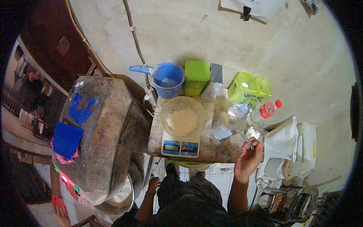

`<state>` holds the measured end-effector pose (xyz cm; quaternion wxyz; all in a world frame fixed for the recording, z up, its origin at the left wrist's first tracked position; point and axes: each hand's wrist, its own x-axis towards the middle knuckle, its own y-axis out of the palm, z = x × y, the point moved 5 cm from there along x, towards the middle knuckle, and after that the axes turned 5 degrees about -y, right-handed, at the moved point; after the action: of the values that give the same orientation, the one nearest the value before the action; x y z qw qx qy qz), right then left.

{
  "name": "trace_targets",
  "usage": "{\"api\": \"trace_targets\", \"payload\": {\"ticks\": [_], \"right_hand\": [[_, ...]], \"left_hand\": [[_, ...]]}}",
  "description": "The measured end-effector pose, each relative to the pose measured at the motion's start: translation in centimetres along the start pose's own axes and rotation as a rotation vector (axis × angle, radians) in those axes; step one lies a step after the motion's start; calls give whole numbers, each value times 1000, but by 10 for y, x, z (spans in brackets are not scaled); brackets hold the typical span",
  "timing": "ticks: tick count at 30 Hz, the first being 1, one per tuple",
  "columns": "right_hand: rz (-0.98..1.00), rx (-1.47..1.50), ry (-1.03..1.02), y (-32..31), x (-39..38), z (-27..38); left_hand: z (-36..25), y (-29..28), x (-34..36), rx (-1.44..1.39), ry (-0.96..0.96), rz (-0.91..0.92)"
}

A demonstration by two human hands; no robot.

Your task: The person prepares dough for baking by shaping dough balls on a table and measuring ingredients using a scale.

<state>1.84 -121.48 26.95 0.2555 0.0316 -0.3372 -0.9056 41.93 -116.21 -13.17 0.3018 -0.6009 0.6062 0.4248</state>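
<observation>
Raised over the right front of the small table, my right hand pinches the thin grey handle of what looks like a spoon. Just beyond the fingertips is a heap of white powder; what it rests on is unclear. Down beside my leg hangs my left hand, fingers curled, with nothing visible in it. A translucent bowl of pale beige powder sits on a white kitchen scale with a blue panel. Clear plastic packs lie between the bowl and my right hand.
Along the wall stand a blue dipper, a green lidded tub, a yellow-green container and a red-capped bottle. A bulky machine with a metal bowl is at left. White sacks stand right. Another person is far left.
</observation>
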Motion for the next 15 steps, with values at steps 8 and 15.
{"api": "trace_targets", "payload": {"ticks": [8,15], "right_hand": [[454,-618,-311,-36,36,22],[555,-638,-503,-45,42,43]], "left_hand": [[51,8,-9,-86,135,-16],[96,9,-35,-44,27,-172]]}}
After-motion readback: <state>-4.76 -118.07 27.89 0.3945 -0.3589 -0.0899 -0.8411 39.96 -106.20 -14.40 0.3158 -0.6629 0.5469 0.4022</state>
